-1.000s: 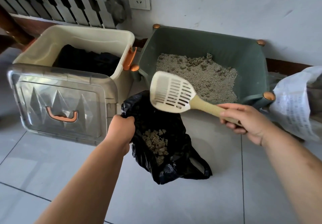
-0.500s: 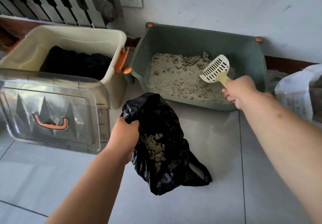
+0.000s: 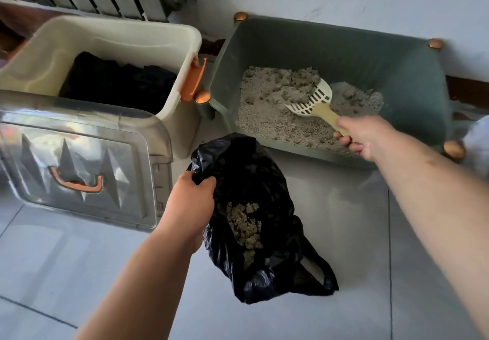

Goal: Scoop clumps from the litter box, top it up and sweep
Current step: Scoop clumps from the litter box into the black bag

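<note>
Gripping scoop (image 3: 312, 99) with right hand (image 3: 370, 138), pushed under clumps (image 3: 293, 85) in box (image 3: 397, 75), and pinching bag (image 3: 251, 181) open with left hand (image 3: 193, 199) on near floor (image 3: 344, 220); could spill litter (image 3: 277, 120) over the gap if overloaded, tilted or rushed.

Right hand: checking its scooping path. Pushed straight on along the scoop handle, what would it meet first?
Likely the clumped litter heaped at the scoop the right hand holds; beyond, the litter box wall. Depth is unclear.

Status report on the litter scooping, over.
Right hand grips scoop, dug into litter in green box. Left hand holds black bag open. Nothing blocking.
</note>
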`<state>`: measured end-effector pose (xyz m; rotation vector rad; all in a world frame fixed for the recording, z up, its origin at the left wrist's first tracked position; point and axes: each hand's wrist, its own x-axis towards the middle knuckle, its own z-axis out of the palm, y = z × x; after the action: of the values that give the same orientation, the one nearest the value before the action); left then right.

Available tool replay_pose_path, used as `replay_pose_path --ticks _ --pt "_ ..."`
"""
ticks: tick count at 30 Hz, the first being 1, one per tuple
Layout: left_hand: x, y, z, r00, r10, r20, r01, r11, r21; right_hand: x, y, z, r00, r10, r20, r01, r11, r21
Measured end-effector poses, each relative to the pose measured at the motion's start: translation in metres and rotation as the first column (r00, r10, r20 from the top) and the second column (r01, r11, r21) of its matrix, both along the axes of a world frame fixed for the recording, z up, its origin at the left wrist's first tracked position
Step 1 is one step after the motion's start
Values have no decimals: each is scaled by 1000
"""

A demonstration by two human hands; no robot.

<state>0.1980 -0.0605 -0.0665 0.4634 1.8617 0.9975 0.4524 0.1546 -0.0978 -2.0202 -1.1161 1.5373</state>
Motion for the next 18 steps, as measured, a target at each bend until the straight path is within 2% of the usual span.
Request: replay_pose_path --ticks 3,9,12,18 --pt "1 1 0 1000 10 9 -9 1000 -17 -24 2 -8 999 35 -38 -36 999 -11" --pt "-1 -1 3 1000 2 5 -2 1000 -30 -62 4 -21 958 -31 -286 19 999 -43" --pt "-3 -1 5 999 -29 -43 27 999 -41 -63 3 -25 913 -104 -393 85 994 -67" --pt "-7 -4 6 999 -2 -48 0 998 -56 -47 -13 -22 854 -142 -500 132 990 -55"
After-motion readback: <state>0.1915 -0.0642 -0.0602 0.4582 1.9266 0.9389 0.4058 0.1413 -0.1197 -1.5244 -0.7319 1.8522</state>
